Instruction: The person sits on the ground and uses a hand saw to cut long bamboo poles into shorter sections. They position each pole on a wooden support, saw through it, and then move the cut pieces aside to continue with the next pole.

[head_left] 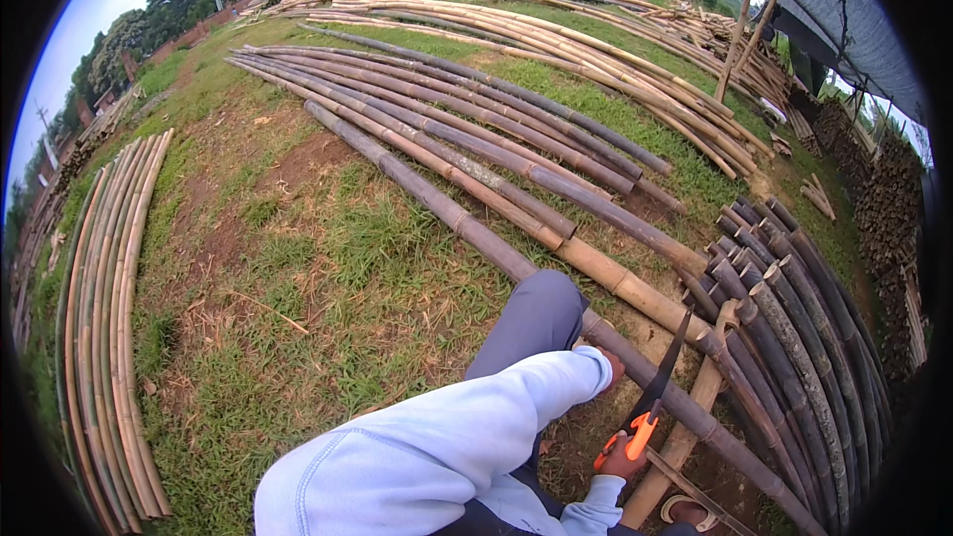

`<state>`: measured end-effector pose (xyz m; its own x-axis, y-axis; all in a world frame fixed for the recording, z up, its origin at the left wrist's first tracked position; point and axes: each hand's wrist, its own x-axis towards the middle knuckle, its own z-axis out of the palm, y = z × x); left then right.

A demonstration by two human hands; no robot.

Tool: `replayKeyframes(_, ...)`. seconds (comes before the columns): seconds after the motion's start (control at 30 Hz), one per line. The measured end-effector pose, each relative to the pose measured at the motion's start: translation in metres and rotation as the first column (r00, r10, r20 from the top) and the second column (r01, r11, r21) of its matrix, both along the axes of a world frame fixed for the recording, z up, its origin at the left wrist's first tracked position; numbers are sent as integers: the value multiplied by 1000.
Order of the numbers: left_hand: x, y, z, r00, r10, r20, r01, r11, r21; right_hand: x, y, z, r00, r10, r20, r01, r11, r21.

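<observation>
The right hand (623, 459), low and right of centre in the frame, is clamped around the orange handle of a curved pruning saw (655, 387), whose dark blade rises up and to the right and rests across a long dark bamboo pole (476, 234). That pole runs from the upper middle of the frame down to the lower right, passing under the person's bent knee (541, 313) in grey trousers. The left hand (611, 365) sits at the end of a pale blue sleeve (437, 447), just left of the blade and pressed against the same pole; only a little of it shows past the cuff, so whether its fingers are closed around the pole cannot be told. The two hands are near each other but apart, the saw blade between them. As a judgement, the cut looks barely begun or in its early strokes: the pole shows no visible break under the blade and no severed piece lies beside it, so the sawing through is left to do. A tan bamboo support (685, 427) lies crosswise beneath the pole near the right hand. To the right, a stack of dark cut poles (794, 337) fans out, and more long poles lie on the grass (298, 268) further up; a bundle of pale poles (109, 318) curves along the left edge.
</observation>
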<state>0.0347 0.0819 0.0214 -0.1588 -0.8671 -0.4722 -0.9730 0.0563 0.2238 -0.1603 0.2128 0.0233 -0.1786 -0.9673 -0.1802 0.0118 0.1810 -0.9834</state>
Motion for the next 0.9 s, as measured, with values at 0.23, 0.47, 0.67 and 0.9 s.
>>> replayKeyframes(0.23,2,-14,0,987,137,-84,-153,965,-214,-1,2,4,999,18,39,-16,999,-34)
replayKeyframes(0.47,7,-46,-34,986,167,-25,-164,912,-375,0,7,15,999,34,2,-34,999,-7)
replayKeyframes(0.67,10,-63,-63,986,164,27,-134,877,-461,0,5,28,998,58,15,-59,998,36)
replayKeyframes(0.9,14,-77,-88,996,68,58,-27,849,-528,-5,-8,46,995,80,-64,-74,993,92)
